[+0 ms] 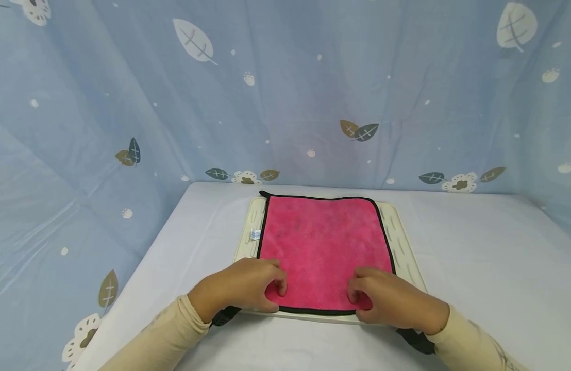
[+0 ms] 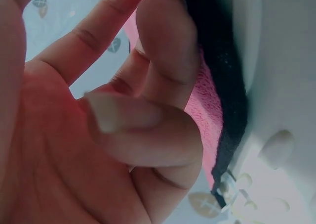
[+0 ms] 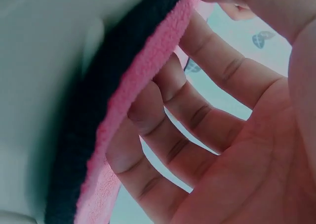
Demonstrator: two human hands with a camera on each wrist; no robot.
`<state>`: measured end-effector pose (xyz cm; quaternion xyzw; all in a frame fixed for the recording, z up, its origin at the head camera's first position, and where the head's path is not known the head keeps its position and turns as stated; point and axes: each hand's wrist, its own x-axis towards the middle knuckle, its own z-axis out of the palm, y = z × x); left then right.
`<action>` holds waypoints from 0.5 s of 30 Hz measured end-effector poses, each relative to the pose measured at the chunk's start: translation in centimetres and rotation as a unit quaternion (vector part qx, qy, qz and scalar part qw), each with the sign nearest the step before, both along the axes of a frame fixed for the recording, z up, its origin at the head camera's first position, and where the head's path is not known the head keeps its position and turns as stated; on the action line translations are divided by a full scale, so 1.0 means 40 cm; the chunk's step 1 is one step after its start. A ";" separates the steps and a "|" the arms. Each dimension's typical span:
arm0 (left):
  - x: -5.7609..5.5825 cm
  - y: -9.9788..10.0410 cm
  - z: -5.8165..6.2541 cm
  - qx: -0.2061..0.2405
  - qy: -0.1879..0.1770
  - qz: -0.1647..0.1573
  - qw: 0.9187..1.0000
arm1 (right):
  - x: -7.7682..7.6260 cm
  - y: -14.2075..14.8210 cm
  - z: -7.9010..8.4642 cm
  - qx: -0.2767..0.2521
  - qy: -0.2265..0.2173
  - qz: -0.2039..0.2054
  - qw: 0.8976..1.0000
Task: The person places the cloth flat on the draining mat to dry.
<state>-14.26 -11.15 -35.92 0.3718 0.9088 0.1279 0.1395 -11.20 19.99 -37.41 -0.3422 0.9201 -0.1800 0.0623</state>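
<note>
A pink cloth (image 1: pixel 324 247) with black edging lies spread flat over a cream, slotted board (image 1: pixel 403 245). At the cloth's near left corner, my left hand (image 1: pixel 250 283) pinches the edge, its thumb by the border and its fingers curled over the pink side. My right hand (image 1: pixel 383 296) grips the near right part of the same edge in a like manner. In the left wrist view, curled fingers (image 2: pixel 168 36) rest against the cloth, and the pinch itself is cut off at the top. Bent fingers (image 3: pixel 148 105) touch the pink pile in the right wrist view.
The board stands on a white-covered table (image 1: pixel 489 247). A small white and blue tag (image 1: pixel 255 234) sticks out at the cloth's left side. Blue patterned curtain (image 1: pixel 285 93) hangs behind and to the left.
</note>
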 end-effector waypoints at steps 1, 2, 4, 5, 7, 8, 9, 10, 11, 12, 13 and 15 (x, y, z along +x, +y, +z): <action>-0.001 0.000 -0.001 0.001 0.000 0.000 1.000 | 0.000 0.000 -0.001 -0.001 0.005 0.001 1.000; -0.001 0.000 -0.002 0.003 -0.001 0.001 1.000 | 0.000 0.000 -0.002 0.000 0.011 0.003 1.000; -0.001 0.000 -0.002 0.006 -0.003 0.002 1.000 | -0.001 0.000 -0.004 0.000 0.024 0.008 1.000; -0.002 0.000 -0.002 0.007 -0.004 0.003 1.000 | -0.002 0.000 -0.005 -0.001 0.030 0.013 0.999; -0.002 0.000 -0.002 0.010 -0.004 0.004 1.000 | -0.003 -0.001 -0.004 0.002 0.036 0.015 0.999; -0.002 0.000 -0.002 0.011 -0.005 0.003 1.000 | -0.004 -0.001 -0.004 0.003 0.036 0.016 0.999; -0.002 0.001 -0.002 0.012 -0.005 0.003 1.000 | -0.004 -0.001 -0.002 0.003 0.033 0.016 0.999; -0.002 0.002 -0.002 0.013 -0.005 0.002 1.000 | -0.003 -0.001 -0.001 0.003 0.029 0.015 0.999; -0.002 0.002 -0.002 0.012 -0.004 0.000 1.000 | -0.003 -0.001 0.001 0.002 0.026 0.016 1.000; -0.002 0.002 -0.001 0.012 -0.003 -0.001 1.000 | -0.003 -0.001 0.003 0.002 0.022 0.015 1.000; -0.002 0.002 0.000 0.012 -0.001 -0.003 1.000 | -0.002 -0.001 0.005 -0.002 0.018 0.018 1.000; -0.002 0.000 0.002 0.008 0.004 -0.006 1.000 | -0.001 -0.001 0.008 -0.011 0.011 0.025 1.000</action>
